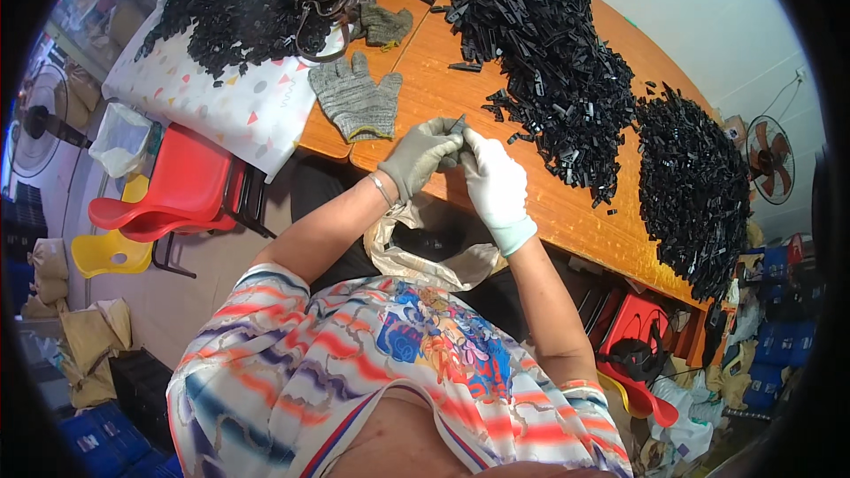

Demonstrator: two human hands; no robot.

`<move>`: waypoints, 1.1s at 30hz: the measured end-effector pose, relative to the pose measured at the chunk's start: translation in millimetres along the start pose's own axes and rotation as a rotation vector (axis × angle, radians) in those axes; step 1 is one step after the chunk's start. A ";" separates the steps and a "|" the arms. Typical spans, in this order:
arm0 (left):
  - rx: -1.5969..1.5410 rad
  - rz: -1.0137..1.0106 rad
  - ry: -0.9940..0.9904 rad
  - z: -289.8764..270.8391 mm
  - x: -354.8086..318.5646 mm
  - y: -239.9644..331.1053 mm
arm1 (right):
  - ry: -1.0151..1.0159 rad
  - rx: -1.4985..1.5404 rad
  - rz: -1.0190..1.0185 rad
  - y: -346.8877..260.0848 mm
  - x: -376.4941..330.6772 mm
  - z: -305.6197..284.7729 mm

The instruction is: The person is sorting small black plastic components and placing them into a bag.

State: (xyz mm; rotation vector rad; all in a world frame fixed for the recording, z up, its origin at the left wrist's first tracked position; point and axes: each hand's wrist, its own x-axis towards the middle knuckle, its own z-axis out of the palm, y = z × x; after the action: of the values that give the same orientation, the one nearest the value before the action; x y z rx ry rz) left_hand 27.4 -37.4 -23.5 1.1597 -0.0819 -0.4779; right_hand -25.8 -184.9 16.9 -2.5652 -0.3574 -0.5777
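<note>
Markings first: we are seeing red triangles and grey spots dotting the white sheet [239, 111], and a blue and orange motif covering the shirt [354, 345]; we are finding any smaller print too fine to read. The left hand [420, 157], in a greyish glove, is reaching in from the lower left, its bare forearm slanting inward and a bracelet [382, 189] circling the wrist. The right hand [498, 181], in a white glove, is angling in from the lower right. Both are meeting by the near edge of the surface [434, 57], fingers closing on a small black piece [459, 125] between them, its narrow end pointing up. Similar pieces are lying in two heaps to the right; a third heap [248, 25] is covering part of the sheet. A knitted glove [359, 99] is lying just beyond the left hand.
</note>
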 end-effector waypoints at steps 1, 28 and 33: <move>0.003 0.003 -0.003 1.2 -0.2 -0.2 | -0.005 -0.008 0.014 0.8 -2.3 2.3; 0.004 0.068 0.032 28.8 -12.9 12.8 | 0.059 0.911 0.567 10.6 29.1 6.5; -0.015 0.064 0.098 33.9 -13.9 10.8 | 0.022 0.714 0.460 12.6 25.9 9.1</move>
State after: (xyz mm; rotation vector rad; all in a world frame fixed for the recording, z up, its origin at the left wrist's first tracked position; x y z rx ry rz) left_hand 8.1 -57.6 2.5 1.1604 -0.0305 -0.3640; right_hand 4.3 -187.2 16.5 -1.8549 0.0459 -0.2401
